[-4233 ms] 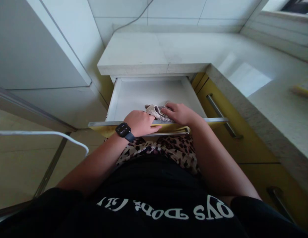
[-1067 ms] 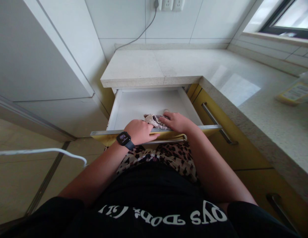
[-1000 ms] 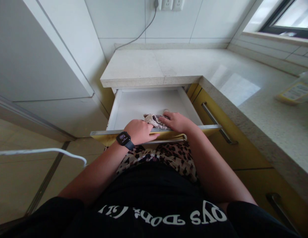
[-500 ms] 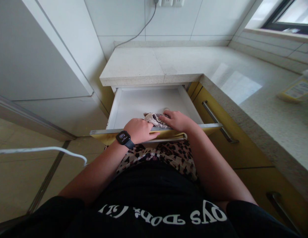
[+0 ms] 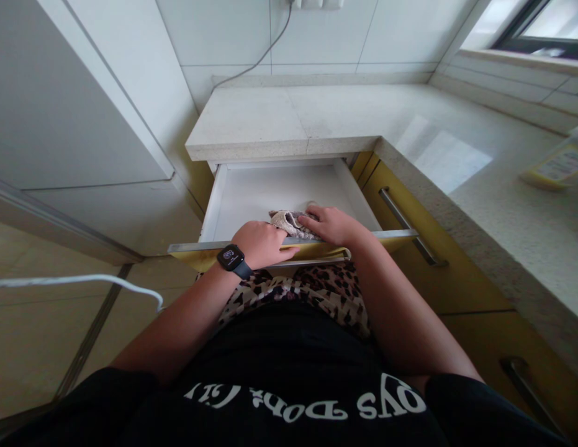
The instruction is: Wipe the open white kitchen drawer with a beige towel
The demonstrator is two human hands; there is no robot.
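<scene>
Not much is new. In the last few seconds the view has tipped a little, so more of the wall shows at the far side. The cloth (image 5: 289,222) is at the same spot by the near edge of the open drawer (image 5: 256,189), so the work seems to be all at that one place.

The hands are close to each other, with the cloth between them. The right hand (image 5: 334,225) is closed over the right part of the cloth, just inside the drawer front (image 5: 193,256). The left hand (image 5: 261,242), with a black watch (image 5: 231,257) on its wrist, goes over the drawer front. Its thumb is on the near side and its other fingers dip inside, next to the cloth.

Those left fingers are hidden, so I can't tell if they pinch the cloth or just hold the drawer. A small, pale, round thing (image 5: 311,203) peeks out past the right hand, but it is too hard to make out. On the right side of the bench (image 5: 251,124), a bottle (image 5: 556,167) is blurry. The sockets (image 5: 319,4) at the far wall are cut off.
</scene>
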